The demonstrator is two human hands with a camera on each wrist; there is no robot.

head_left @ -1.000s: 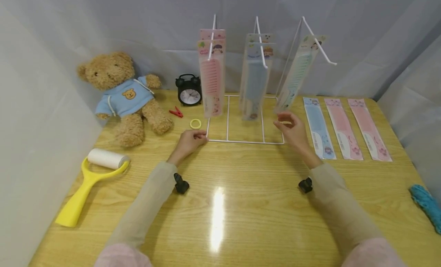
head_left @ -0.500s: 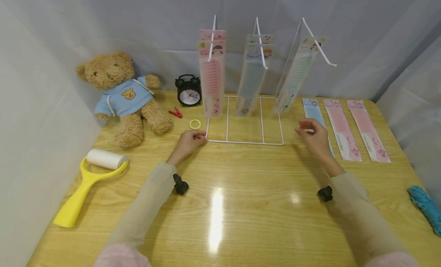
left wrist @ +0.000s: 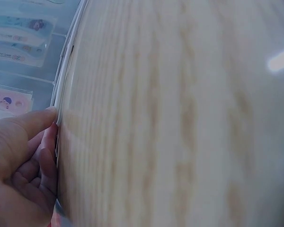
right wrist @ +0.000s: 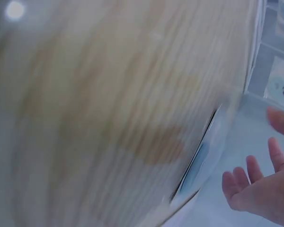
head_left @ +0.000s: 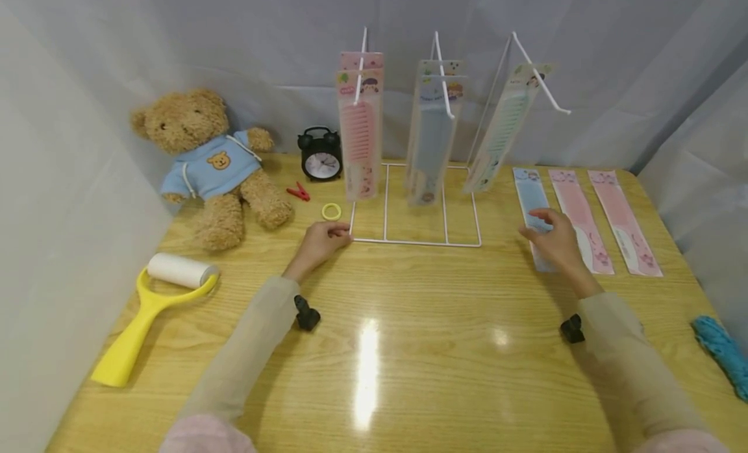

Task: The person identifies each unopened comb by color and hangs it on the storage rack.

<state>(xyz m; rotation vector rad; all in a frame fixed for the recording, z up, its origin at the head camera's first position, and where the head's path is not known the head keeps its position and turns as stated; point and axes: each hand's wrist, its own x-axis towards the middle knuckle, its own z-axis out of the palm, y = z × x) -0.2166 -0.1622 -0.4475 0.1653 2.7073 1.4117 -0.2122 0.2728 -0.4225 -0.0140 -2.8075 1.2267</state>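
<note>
At the front-left corner of the white wire rack (head_left: 416,243), my left hand (head_left: 318,246) pinches the base wire between thumb and fingers. The left wrist view shows that thumb (left wrist: 35,122) against the wire. From the rack's three prongs hang packaged combs: pink ones (head_left: 360,135) at left, blue ones (head_left: 434,132) in the middle, a tilted green one (head_left: 506,130) at right. My right hand (head_left: 558,240) is over a blue packaged comb (head_left: 530,188) lying on the table, partly covering it. In the right wrist view its fingers (right wrist: 253,169) are spread and hold nothing.
Two pink packaged combs (head_left: 575,206) lie farther right. A teddy bear (head_left: 204,164), black alarm clock (head_left: 321,156), red clip (head_left: 299,191) and yellow ring (head_left: 331,211) are at back left. A yellow-handled roller (head_left: 140,323) lies front left, blue yarn (head_left: 723,355) far right.
My right hand has moved right, from beside the hanging green comb to above the blue packaged comb on the table. The middle hanging combs swung and came back. My left hand stays put.
</note>
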